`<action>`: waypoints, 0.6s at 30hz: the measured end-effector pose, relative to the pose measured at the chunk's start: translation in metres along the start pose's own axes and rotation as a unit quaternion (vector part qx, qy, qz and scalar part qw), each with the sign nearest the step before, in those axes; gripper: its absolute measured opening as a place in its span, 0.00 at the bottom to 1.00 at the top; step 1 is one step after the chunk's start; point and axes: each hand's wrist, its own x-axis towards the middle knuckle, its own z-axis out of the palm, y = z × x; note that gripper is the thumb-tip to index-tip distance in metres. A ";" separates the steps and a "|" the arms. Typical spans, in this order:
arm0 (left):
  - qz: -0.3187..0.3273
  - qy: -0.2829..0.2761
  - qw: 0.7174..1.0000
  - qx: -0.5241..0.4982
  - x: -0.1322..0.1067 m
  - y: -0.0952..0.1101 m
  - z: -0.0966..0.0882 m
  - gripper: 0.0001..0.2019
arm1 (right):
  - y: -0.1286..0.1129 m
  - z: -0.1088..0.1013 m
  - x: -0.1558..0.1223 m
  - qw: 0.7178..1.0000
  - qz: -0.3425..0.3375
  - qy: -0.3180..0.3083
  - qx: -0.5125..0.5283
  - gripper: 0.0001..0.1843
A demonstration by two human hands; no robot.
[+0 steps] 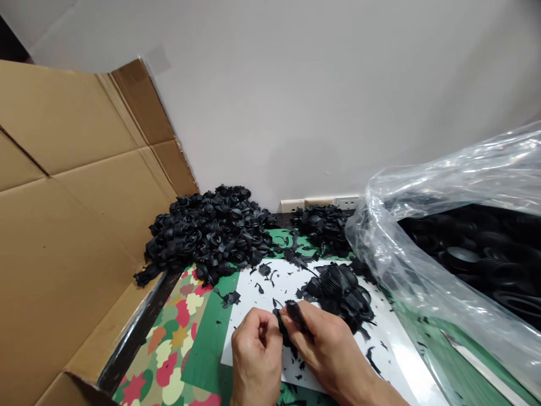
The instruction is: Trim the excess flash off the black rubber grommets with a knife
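Note:
My left hand (pixel 257 352) is closed in a pinch over the white sheet (pixel 253 296), its fingertips at a dark rubber piece (pixel 284 334) between my hands. My right hand (pixel 332 349) is closed around a black, round-ended object (pixel 296 314) that sticks up past its thumb and forefinger. Whether this is a tool or a rubber part, I cannot tell. Just beyond my right hand lies a heap of black rubber parts (pixel 340 290), some ridged, with torn flaps. Thin black scraps (pixel 264 269) are scattered over the sheet.
A large pile of black ridged rubber parts (pixel 215 225) leans toward the cardboard (pixel 84 197) on the left. A smaller pile (pixel 323 223) lies by the wall sockets (pixel 347 202). At right, a clear plastic bag (pixel 393 248) holds black rubber parts, near a long pale strip (pixel 482 366).

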 end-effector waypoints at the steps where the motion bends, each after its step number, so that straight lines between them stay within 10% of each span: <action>1: 0.008 0.002 1.000 0.015 0.000 0.000 0.000 0.09 | 0.001 0.000 -0.001 0.999 -0.020 -0.008 -0.030 0.14; 18: 0.246 0.051 0.932 0.261 -0.006 -0.002 0.002 0.10 | -0.024 -0.015 0.014 0.958 0.018 -0.152 -0.243 0.07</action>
